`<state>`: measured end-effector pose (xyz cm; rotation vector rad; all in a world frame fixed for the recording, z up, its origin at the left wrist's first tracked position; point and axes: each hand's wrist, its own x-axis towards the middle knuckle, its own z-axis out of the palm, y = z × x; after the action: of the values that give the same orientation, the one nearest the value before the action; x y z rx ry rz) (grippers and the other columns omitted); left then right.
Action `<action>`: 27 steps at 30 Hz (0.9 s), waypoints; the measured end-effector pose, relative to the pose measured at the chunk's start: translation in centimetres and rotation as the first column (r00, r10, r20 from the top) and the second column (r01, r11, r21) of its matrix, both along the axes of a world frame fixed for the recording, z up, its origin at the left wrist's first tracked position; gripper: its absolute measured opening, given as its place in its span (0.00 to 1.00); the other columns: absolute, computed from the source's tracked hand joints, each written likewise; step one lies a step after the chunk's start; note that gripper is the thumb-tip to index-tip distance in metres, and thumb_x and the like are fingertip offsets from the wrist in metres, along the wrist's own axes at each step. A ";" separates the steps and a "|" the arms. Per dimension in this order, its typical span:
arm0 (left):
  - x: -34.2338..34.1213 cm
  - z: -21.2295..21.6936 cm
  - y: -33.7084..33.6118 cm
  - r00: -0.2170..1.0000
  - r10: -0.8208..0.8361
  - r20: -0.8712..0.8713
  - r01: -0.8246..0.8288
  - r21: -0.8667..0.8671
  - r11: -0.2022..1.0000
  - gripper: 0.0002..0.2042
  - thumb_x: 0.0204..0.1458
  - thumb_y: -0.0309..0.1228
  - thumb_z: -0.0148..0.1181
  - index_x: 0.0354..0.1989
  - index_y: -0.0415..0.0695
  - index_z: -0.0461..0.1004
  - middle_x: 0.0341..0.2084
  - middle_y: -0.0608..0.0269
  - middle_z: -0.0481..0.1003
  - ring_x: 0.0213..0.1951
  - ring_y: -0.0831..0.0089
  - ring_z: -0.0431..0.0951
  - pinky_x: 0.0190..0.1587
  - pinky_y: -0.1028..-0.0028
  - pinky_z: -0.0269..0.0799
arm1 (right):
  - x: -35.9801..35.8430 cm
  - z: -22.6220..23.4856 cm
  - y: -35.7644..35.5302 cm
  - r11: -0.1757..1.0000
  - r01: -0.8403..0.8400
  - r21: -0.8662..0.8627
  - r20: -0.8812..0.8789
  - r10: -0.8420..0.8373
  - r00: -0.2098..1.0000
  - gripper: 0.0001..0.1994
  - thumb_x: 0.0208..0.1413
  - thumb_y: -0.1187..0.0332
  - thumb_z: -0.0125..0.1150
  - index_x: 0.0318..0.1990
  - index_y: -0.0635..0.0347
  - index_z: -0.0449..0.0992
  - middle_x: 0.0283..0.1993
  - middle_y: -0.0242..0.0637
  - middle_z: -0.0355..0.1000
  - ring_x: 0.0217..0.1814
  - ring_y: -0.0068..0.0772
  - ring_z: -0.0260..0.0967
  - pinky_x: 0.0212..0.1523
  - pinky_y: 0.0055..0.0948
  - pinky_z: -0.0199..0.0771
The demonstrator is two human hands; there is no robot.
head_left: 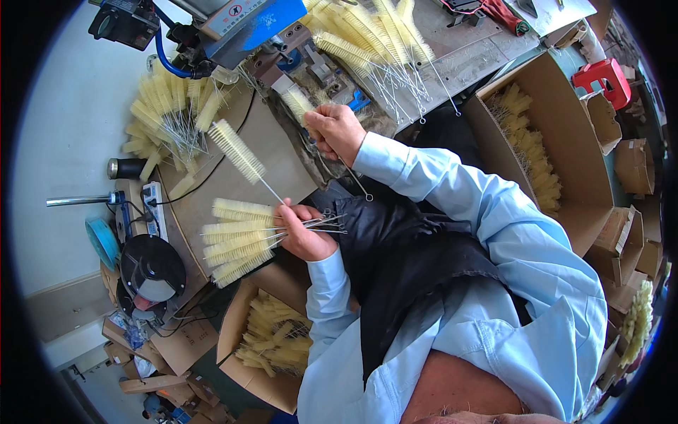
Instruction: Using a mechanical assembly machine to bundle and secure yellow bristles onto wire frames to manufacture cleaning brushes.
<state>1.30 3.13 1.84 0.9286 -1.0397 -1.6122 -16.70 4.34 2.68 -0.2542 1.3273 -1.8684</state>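
My left hand (305,233) is closed around the wire stems of several bottle brushes (240,239) with cream bristles, fanned out to the left. One more brush (240,154) sticks up from between its thumb and fingers, bristles toward the far left. My right hand (337,134) is closed on a single bottle brush (296,103). That brush's bristle end lies at the metal fixture of the bench machine (321,67), and its looped wire end hangs below my fist. Whether the brush touches the fixture, I cannot tell.
Piles of brushes lie on the bench left (173,106) and right (374,35) of the machine. Cardboard boxes of brushes stand at the right (586,162) and near my left arm (236,321). A black cable (219,164), power strip (153,205) and black reel (152,272) are at the left.
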 end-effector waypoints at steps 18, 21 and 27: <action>-5.4 -2.2 -9.4 0.974 0.214 0.071 -0.199 -0.176 0.964 0.12 0.61 0.35 0.55 0.39 0.35 0.72 0.17 0.67 0.64 0.21 0.78 0.65 0.27 0.77 0.64 | -2.6 4.8 -0.8 0.984 -0.159 -0.075 0.448 0.175 0.877 0.40 0.62 0.35 0.44 0.60 0.70 0.57 0.45 0.52 0.71 0.37 0.54 0.76 0.32 0.51 0.79; -4.8 -2.3 -9.7 0.982 0.187 0.029 -0.183 -0.100 0.978 0.12 0.61 0.35 0.55 0.38 0.36 0.71 0.16 0.67 0.64 0.20 0.78 0.66 0.28 0.76 0.65 | -1.3 5.5 -1.3 0.978 -0.162 -0.132 0.464 0.206 0.861 0.34 0.62 0.40 0.50 0.56 0.67 0.62 0.41 0.48 0.72 0.33 0.48 0.76 0.28 0.45 0.79; -5.1 -3.7 -10.0 0.994 0.106 0.030 -0.098 -0.200 0.975 0.11 0.62 0.34 0.53 0.40 0.36 0.71 0.15 0.68 0.64 0.19 0.79 0.65 0.28 0.77 0.65 | 0.2 2.2 -2.8 0.978 -0.195 -0.067 0.424 0.205 0.882 0.14 0.65 0.60 0.55 0.38 0.65 0.70 0.24 0.31 0.65 0.17 0.22 0.59 0.16 0.27 0.59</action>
<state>-3.77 -6.86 -1.90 0.8679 -1.1397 -1.3823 -16.48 1.59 4.93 0.0144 0.9389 -1.6437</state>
